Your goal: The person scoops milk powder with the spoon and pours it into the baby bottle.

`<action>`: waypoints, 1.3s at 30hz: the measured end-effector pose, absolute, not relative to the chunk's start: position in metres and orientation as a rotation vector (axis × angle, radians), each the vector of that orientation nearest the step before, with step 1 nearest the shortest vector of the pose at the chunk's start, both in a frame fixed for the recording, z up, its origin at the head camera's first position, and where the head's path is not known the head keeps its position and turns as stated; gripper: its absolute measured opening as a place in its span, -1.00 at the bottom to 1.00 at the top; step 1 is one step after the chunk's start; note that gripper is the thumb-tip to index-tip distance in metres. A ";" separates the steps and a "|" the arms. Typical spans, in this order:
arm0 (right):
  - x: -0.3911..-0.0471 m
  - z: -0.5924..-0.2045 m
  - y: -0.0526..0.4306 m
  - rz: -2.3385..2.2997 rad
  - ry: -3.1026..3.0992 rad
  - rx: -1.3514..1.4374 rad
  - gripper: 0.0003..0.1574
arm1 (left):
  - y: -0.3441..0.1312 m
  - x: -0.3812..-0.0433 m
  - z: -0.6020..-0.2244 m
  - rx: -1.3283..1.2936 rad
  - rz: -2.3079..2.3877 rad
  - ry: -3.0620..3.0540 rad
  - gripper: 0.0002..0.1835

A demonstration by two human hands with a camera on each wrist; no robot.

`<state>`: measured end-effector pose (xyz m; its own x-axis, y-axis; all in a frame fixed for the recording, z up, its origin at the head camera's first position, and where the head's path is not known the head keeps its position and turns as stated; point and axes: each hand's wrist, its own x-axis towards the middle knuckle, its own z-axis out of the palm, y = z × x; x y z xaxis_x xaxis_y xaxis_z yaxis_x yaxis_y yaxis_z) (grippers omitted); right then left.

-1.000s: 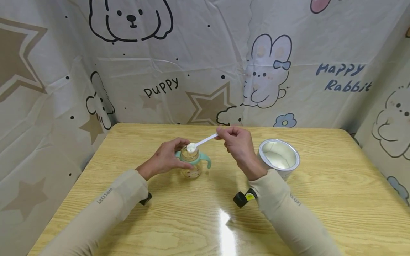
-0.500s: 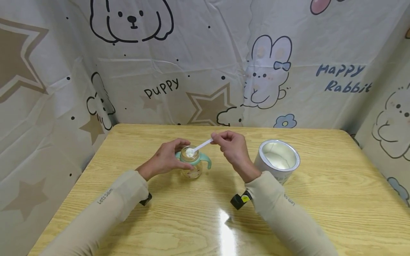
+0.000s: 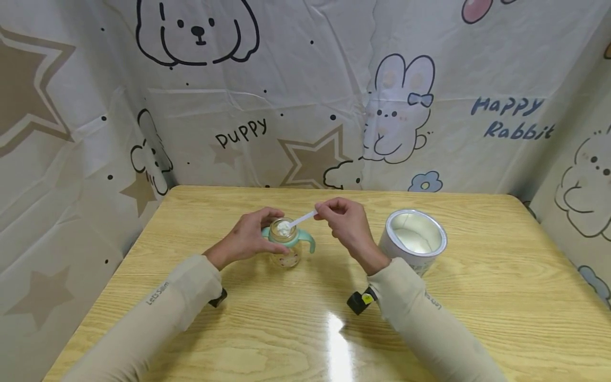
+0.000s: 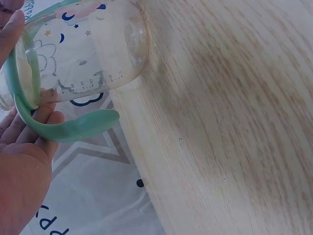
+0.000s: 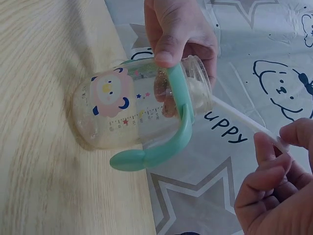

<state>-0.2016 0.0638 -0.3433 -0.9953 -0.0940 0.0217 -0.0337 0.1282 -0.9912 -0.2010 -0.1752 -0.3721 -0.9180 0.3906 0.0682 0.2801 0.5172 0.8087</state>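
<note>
A clear baby bottle (image 5: 120, 110) with mint-green handles (image 5: 166, 152) stands uncapped on the table. My left hand (image 3: 248, 233) grips it around the neck from the left, thumb in front and fingers behind. Between thumb and fingers, my right hand (image 3: 347, 223) pinches the end of a white measuring scoop (image 3: 304, 218). The scoop slants down to the left, its bowl of white powder (image 3: 284, 228) within the bottle's mouth. In the right wrist view, the bowl shows through the clear neck. Printed animals, stars and a measuring scale mark the bottle's side.
A tall open can (image 3: 398, 253) of pale powder stands just right of my right forearm. The wood-grain table (image 3: 286, 334) ends at a cloth backdrop (image 3: 305, 106) printed with cartoons. A black wrist camera (image 3: 358, 302) sits under my right sleeve.
My right hand has moved left and down, lowering the scoop's bowl from above the bottle's rim into its mouth. The left hand keeps its grip on the bottle.
</note>
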 end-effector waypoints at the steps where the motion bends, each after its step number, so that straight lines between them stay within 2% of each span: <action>1: -0.201 -0.344 0.064 -2.042 2.324 -0.134 -0.77 | -0.175 -0.201 -0.373 0.583 1.369 2.626 -0.14; 17: -0.202 -0.348 0.067 -1.970 2.376 -0.162 -0.87 | -0.176 -0.202 -0.375 0.585 1.360 2.633 -0.15; 39: -0.202 -0.351 0.070 -1.983 2.364 -0.223 -0.85 | -0.176 -0.203 -0.375 0.571 1.372 2.633 -0.12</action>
<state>-0.2020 0.0701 -0.3506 -0.9884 -0.1411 0.0554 -0.0791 0.1683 -0.9826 -0.2027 -0.1763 -0.3751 -0.9218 0.3816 0.0679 0.2743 0.5185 0.8099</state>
